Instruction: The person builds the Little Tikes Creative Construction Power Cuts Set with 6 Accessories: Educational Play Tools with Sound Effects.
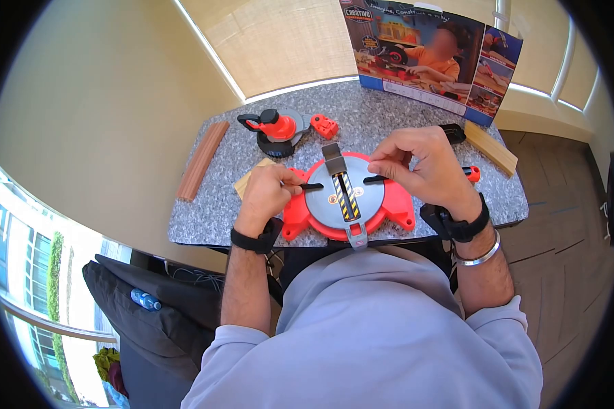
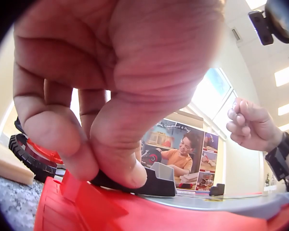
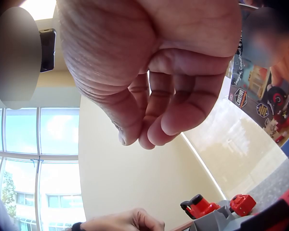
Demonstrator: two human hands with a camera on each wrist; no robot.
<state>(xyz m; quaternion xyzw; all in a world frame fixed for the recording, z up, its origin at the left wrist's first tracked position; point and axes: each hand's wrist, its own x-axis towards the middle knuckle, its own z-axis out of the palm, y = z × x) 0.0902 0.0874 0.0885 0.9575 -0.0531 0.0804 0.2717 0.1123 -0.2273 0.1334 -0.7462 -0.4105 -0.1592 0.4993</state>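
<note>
A toy saw base (image 1: 396,204), red with a round grey plate (image 1: 324,210), sits at the table's front edge. A striped slot (image 1: 350,204) runs down its middle, with a dark grey upright bracket (image 1: 333,158) behind. Thumb and finger of my left hand (image 1: 262,194) pinch a black strip (image 2: 156,188) at the plate's left side. My right hand (image 1: 426,163) hovers over the right side, near a second black strip (image 1: 374,180). Its fingers curl loosely with a gap before the thumb, and nothing shows between them in the right wrist view.
Behind the base lie a red-and-black toy saw head (image 1: 278,126) and a small red part (image 1: 325,126). Brown wood strips (image 1: 203,160) lie left, a pale wood block (image 1: 491,148) right. A printed toy box (image 1: 430,61) stands at the back. Another wood piece (image 1: 244,183) lies beside my left hand.
</note>
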